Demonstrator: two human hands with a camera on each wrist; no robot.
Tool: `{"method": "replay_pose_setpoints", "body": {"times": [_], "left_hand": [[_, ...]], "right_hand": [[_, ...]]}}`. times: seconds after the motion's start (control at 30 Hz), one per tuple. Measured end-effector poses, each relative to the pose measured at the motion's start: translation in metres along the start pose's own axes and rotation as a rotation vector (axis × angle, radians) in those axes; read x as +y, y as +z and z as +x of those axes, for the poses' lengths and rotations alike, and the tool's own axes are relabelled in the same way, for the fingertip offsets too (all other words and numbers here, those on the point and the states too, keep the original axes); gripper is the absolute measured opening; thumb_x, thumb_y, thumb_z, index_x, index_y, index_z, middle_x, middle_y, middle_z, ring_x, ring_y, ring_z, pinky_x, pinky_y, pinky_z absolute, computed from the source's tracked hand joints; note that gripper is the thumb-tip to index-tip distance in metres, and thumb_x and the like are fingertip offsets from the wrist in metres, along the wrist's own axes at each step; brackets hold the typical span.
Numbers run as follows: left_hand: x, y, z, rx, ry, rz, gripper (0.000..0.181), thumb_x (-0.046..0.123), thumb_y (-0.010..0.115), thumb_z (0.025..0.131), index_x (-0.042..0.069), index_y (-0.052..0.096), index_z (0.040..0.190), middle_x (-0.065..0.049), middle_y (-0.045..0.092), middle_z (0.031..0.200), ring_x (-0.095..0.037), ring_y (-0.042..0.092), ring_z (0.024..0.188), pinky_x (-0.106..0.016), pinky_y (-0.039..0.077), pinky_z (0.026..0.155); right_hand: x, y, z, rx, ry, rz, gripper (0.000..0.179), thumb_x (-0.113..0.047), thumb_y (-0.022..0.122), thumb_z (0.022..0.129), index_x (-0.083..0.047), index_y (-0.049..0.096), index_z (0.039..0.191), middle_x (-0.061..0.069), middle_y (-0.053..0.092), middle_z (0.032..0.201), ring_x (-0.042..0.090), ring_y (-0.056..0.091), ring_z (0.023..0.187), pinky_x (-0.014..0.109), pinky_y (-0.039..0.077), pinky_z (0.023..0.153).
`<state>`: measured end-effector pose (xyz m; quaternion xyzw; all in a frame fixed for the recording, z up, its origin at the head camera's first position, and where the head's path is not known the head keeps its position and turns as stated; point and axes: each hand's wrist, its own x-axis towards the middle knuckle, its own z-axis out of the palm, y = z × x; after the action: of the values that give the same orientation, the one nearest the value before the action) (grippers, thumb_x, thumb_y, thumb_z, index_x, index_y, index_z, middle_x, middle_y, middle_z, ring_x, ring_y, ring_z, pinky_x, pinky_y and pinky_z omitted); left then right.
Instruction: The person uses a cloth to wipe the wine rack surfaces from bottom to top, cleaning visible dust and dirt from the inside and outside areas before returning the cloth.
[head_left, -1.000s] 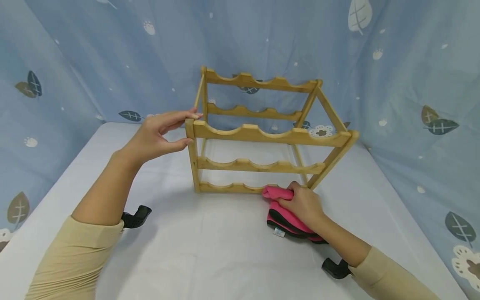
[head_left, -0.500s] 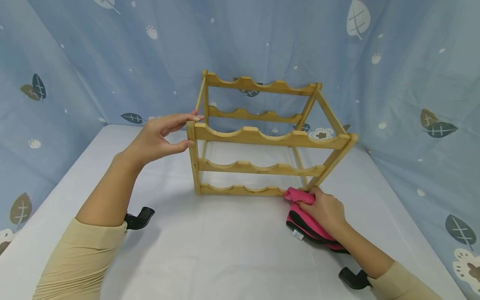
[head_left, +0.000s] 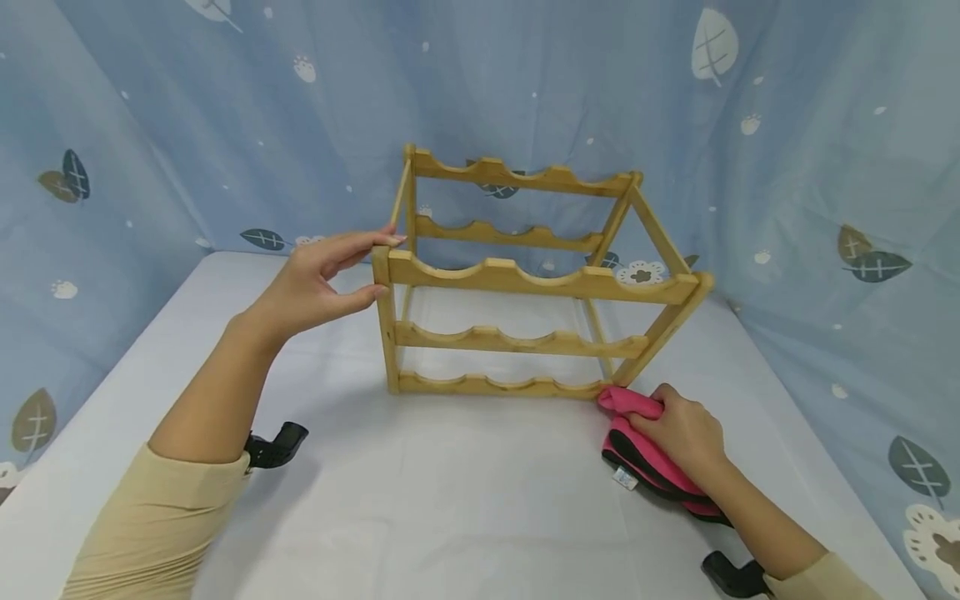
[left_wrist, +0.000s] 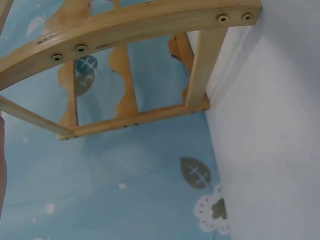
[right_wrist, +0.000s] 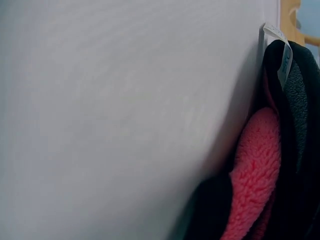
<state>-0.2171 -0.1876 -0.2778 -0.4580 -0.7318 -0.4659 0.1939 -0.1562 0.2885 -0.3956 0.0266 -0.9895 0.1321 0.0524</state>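
A wooden bottle rack [head_left: 517,342] with scalloped rails stands on the white table. My left hand [head_left: 318,279] pinches the top of its front left post, thumb on the near side and fingers over the top. In my right hand [head_left: 682,429] is a bunched pink cloth [head_left: 648,454] with black edging and a small white tag. The cloth's tip is right at the lower front right corner of the rack. In the right wrist view the cloth [right_wrist: 257,160] shows fluffy pink pile and a dark grey side, and the hand is hidden.
The white-covered table [head_left: 450,508] stretches around the rack. A blue curtain [head_left: 300,125] printed with leaves and paw marks hangs behind and on both sides. Black wrist mounts [head_left: 277,446] show below both forearms.
My right hand has slid the pink cloth rightward along the bottom front rail, from near its right half to the corner. The left hand and the rack stay in place.
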Motion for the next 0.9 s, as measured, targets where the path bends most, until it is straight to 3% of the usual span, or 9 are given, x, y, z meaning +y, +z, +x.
{"method": "replay_pose_setpoints", "body": {"times": [0.1, 0.23, 0.33, 0.4, 0.53, 0.7, 0.83, 0.9], "left_hand": [[0.004, 0.001, 0.002, 0.022, 0.01, 0.057, 0.055, -0.021, 0.068, 0.07, -0.009, 0.056, 0.123, 0.002, 0.06, 0.127, -0.017, 0.047, 0.129, -0.03, 0.037, 0.108], [0.011, 0.009, 0.012, 0.096, 0.065, 0.157, 0.044, -0.012, 0.071, 0.074, -0.008, 0.061, 0.117, -0.011, 0.066, 0.117, -0.012, 0.055, 0.12, -0.037, 0.035, 0.11], [0.022, 0.021, 0.024, 0.187, 0.087, 0.238, 0.042, -0.007, 0.072, 0.076, -0.007, 0.061, 0.117, -0.02, 0.067, 0.11, -0.018, 0.06, 0.111, -0.038, 0.033, 0.112], [0.032, 0.031, 0.034, 0.244, 0.091, 0.282, 0.042, -0.005, 0.072, 0.078, -0.007, 0.061, 0.118, -0.019, 0.067, 0.109, -0.023, 0.061, 0.106, -0.036, 0.036, 0.109], [0.049, 0.055, 0.053, 0.334, 0.141, 0.287, 0.04, 0.0, 0.072, 0.08, -0.008, 0.06, 0.118, -0.019, 0.067, 0.108, -0.028, 0.061, 0.103, -0.033, 0.045, 0.097], [0.06, 0.089, 0.075, 0.355, 0.191, 0.236, 0.039, 0.004, 0.073, 0.08, -0.007, 0.062, 0.116, -0.017, 0.067, 0.106, -0.026, 0.062, 0.102, -0.03, 0.048, 0.094], [0.065, 0.115, 0.09, 0.326, 0.151, 0.239, 0.04, 0.011, 0.075, 0.081, -0.003, 0.063, 0.116, -0.013, 0.068, 0.106, -0.023, 0.062, 0.104, -0.025, 0.047, 0.094], [0.067, 0.129, 0.099, 0.31, 0.119, 0.281, 0.039, 0.018, 0.075, 0.081, 0.0, 0.065, 0.114, -0.01, 0.069, 0.105, -0.021, 0.062, 0.103, -0.021, 0.05, 0.085]], "right_hand": [[0.005, -0.002, -0.001, 0.0, 0.0, -0.008, 0.043, -0.036, 0.075, 0.077, -0.001, 0.059, 0.094, 0.003, 0.052, 0.058, 0.016, 0.044, 0.049, 0.027, 0.03, 0.042], [0.011, -0.006, -0.002, -0.003, 0.001, -0.023, 0.042, -0.036, 0.075, 0.077, -0.002, 0.059, 0.095, 0.003, 0.053, 0.059, 0.016, 0.045, 0.051, 0.027, 0.03, 0.043], [0.018, -0.01, -0.004, -0.018, -0.004, -0.033, 0.042, -0.038, 0.074, 0.078, -0.002, 0.058, 0.095, 0.002, 0.05, 0.058, 0.016, 0.044, 0.051, 0.027, 0.029, 0.043], [0.026, -0.013, -0.006, -0.027, -0.001, -0.039, 0.043, -0.04, 0.073, 0.079, -0.003, 0.058, 0.095, 0.002, 0.049, 0.058, 0.016, 0.044, 0.051, 0.027, 0.029, 0.043], [0.045, -0.018, -0.008, -0.047, 0.037, -0.036, 0.047, -0.046, 0.07, 0.08, -0.004, 0.055, 0.095, 0.002, 0.047, 0.059, 0.017, 0.045, 0.052, 0.027, 0.03, 0.045], [0.066, -0.023, -0.008, -0.058, 0.096, -0.028, 0.052, -0.05, 0.066, 0.082, -0.001, 0.054, 0.097, 0.004, 0.049, 0.062, 0.019, 0.046, 0.053, 0.029, 0.03, 0.045], [0.073, -0.021, -0.004, -0.061, 0.112, -0.024, 0.055, -0.05, 0.064, 0.084, 0.002, 0.054, 0.099, 0.006, 0.051, 0.064, 0.019, 0.046, 0.055, 0.029, 0.03, 0.045], [0.073, -0.019, -0.001, -0.068, 0.113, -0.02, 0.055, -0.05, 0.064, 0.084, 0.002, 0.054, 0.099, 0.006, 0.051, 0.064, 0.019, 0.046, 0.055, 0.028, 0.031, 0.045]]}}
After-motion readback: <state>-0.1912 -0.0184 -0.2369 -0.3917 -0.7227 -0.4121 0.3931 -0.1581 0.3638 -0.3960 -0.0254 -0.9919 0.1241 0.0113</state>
